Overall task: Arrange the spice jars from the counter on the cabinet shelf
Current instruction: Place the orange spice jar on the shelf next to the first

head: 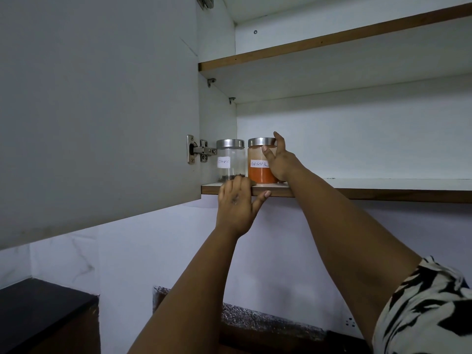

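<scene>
Two glass jars with steel lids stand at the left end of the lower cabinet shelf (383,187). The left one, labelled cloves (230,159), holds a little dark spice at the bottom. Right beside it stands the red chilli powder jar (259,162), about half full of orange-red powder. My right hand (279,159) wraps around the right side of the chilli jar, thumb across its front, fingers behind the lid. My left hand (238,205) grips the shelf's front edge just below the cloves jar, fingers over the top, thumb underneath.
The open cabinet door (97,111) hangs at the left on a metal hinge (200,150). An upper shelf (332,44) runs above. The lower shelf extends bare to the right. A dark counter (38,310) lies below left, and a speckled one (268,323) below centre.
</scene>
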Motion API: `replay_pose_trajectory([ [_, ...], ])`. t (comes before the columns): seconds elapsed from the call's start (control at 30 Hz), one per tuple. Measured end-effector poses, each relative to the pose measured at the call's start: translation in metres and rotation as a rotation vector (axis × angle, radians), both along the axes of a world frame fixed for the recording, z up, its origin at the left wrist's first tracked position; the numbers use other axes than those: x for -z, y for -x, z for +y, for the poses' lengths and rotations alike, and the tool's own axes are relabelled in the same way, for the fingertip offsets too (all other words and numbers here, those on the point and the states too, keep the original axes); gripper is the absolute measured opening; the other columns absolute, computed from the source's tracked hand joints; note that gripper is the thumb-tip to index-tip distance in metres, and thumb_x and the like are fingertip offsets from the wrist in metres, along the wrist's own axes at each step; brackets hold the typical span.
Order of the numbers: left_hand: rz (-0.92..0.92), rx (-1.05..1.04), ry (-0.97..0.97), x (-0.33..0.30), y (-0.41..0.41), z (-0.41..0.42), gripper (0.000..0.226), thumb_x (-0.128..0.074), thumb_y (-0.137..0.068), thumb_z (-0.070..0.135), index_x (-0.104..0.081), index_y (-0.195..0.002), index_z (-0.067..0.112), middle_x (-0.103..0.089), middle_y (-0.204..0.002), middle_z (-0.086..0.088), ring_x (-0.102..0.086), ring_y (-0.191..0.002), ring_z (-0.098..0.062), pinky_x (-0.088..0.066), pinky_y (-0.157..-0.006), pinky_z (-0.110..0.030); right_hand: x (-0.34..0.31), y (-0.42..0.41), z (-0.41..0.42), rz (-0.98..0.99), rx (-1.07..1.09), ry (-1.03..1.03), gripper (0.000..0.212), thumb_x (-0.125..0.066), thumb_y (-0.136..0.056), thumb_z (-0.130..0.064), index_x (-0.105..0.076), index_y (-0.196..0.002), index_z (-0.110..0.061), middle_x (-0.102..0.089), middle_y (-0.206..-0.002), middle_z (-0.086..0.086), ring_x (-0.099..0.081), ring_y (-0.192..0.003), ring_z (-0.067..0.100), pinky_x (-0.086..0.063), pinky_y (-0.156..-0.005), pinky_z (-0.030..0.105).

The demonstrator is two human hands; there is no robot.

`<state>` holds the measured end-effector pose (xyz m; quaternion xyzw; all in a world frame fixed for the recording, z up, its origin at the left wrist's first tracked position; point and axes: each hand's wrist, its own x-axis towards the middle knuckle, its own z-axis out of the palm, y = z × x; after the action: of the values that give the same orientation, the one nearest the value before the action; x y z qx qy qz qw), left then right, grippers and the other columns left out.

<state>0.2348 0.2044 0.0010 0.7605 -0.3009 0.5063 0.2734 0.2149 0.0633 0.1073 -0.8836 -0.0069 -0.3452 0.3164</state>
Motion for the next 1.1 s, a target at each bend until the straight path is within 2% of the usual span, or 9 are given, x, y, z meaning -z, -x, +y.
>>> replay_pose_trajectory([
  [0.3, -0.013, -0.007, 0.001, 0.000, -0.001, 0.000, 0.072, -0.018, -0.090, 0.072, -0.055, -0.107, 0.012, -0.058, -0.109, -0.005, -0.052, -0.104, -0.023, -0.034, -0.098, -0.036, 0.000, 0.004, 0.001, 0.026, -0.006, -0.015, 0.064, -0.026, -0.103, -0.047, 0.009, -0.154, -0.031, -0.043, -0.147, 0.018, -0.051, -0.124, 0.035, -0.039, -0.103, 0.039],
  [0.57, 0.015, -0.019, -0.044, -0.002, -0.002, 0.002, 0.066, -0.028, -0.088, 0.067, -0.054, -0.111, 0.011, -0.057, -0.111, -0.006, -0.051, -0.105, -0.023, -0.035, -0.097, -0.037, -0.001, 0.020, 0.000, 0.135, 0.068, -0.036, 0.069, -0.024, -0.103, -0.049, 0.025, -0.149, -0.033, -0.039, -0.148, 0.023, -0.049, -0.127, 0.038, -0.035, -0.108, 0.044],
  [0.7, 0.001, -0.028, -0.043, -0.003, -0.002, 0.003, 0.066, -0.027, -0.089, 0.067, -0.055, -0.108, 0.010, -0.057, -0.108, -0.006, -0.051, -0.101, -0.024, -0.035, -0.094, -0.036, 0.007, 0.032, 0.004, 0.189, 0.204, 0.054, 0.068, -0.026, -0.103, -0.049, 0.023, -0.149, -0.039, -0.022, -0.156, 0.019, -0.037, -0.135, 0.038, -0.030, -0.110, 0.046],
  [0.9, -0.019, -0.009, -0.023, -0.001, 0.002, 0.004, 0.065, -0.029, -0.090, 0.066, -0.056, -0.107, 0.009, -0.059, -0.106, -0.007, -0.053, -0.100, -0.025, -0.036, -0.096, -0.038, 0.020, 0.061, 0.002, 0.336, 0.415, 0.222, 0.066, -0.019, -0.100, -0.049, 0.020, -0.151, -0.034, -0.015, -0.160, 0.015, -0.034, -0.139, 0.035, -0.033, -0.106, 0.044],
  [1.0, 0.001, 0.016, -0.009, -0.002, 0.007, 0.003, 0.063, -0.030, -0.089, 0.065, -0.055, -0.104, 0.010, -0.058, -0.104, -0.006, -0.052, -0.100, -0.024, -0.035, -0.097, -0.038, 0.028, 0.080, 0.005, 0.320, 0.476, 0.326, 0.062, -0.017, -0.100, -0.044, 0.006, -0.155, -0.028, -0.036, -0.152, 0.013, -0.044, -0.131, 0.032, -0.038, -0.097, 0.040],
  [1.07, 0.002, 0.020, 0.004, 0.000, 0.010, 0.002, 0.061, -0.031, -0.089, 0.064, -0.055, -0.103, 0.010, -0.058, -0.104, -0.006, -0.052, -0.100, -0.024, -0.036, -0.095, -0.038, 0.033, 0.096, 0.010, 0.311, 0.521, 0.447, 0.053, -0.018, -0.101, -0.038, -0.024, -0.151, -0.022, -0.052, -0.139, 0.011, -0.050, -0.124, 0.030, -0.038, -0.093, 0.038],
  [1.1, -0.006, 0.017, 0.007, 0.000, 0.011, 0.003, 0.059, -0.033, -0.089, 0.063, -0.055, -0.103, 0.010, -0.057, -0.104, -0.006, -0.051, -0.099, -0.024, -0.037, -0.094, -0.038, 0.036, 0.102, 0.012, 0.291, 0.551, 0.521, 0.047, -0.020, -0.101, -0.034, -0.041, -0.141, -0.020, -0.057, -0.131, 0.009, -0.053, -0.120, 0.029, -0.038, -0.094, 0.037],
])
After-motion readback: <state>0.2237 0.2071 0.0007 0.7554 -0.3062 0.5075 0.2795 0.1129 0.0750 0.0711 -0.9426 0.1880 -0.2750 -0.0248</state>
